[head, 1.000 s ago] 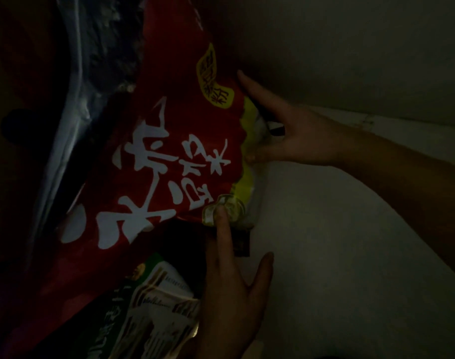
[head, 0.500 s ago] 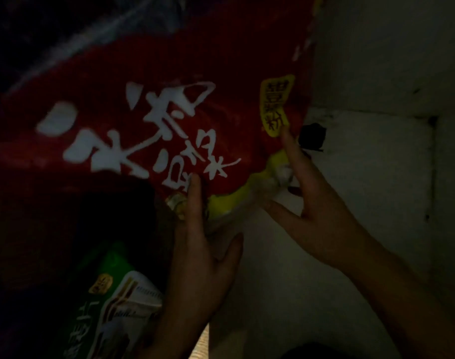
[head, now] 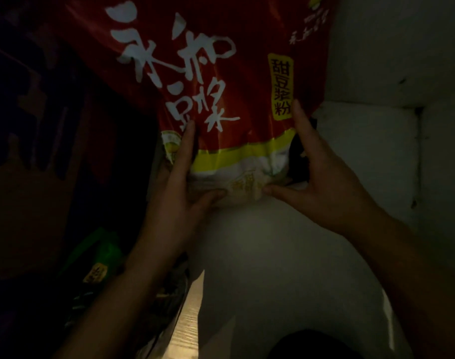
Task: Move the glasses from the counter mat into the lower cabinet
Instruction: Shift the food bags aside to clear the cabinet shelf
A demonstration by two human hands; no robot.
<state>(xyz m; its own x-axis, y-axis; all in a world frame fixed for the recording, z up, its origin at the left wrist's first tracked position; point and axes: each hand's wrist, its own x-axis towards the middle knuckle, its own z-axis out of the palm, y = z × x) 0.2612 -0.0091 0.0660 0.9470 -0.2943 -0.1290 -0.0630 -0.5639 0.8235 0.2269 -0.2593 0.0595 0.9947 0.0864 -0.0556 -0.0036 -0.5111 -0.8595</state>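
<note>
Red bag (head: 221, 81), green packet (head: 102, 255) inside cabinet (head: 376, 156)

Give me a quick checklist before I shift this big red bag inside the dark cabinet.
1. Hands placed: left hand and right hand flank the lower end of the red plastic bag with white lettering: ok.
2. Firm grip: fingers straight, pressing, not curled round: not ok.
3. Bare white cabinet floor beneath the bag: ok.
4. Green packet at left clear of your forearm: cannot tell.
5. Any glasses in sight: not ok.
6. Light: dim: not ok.
</note>
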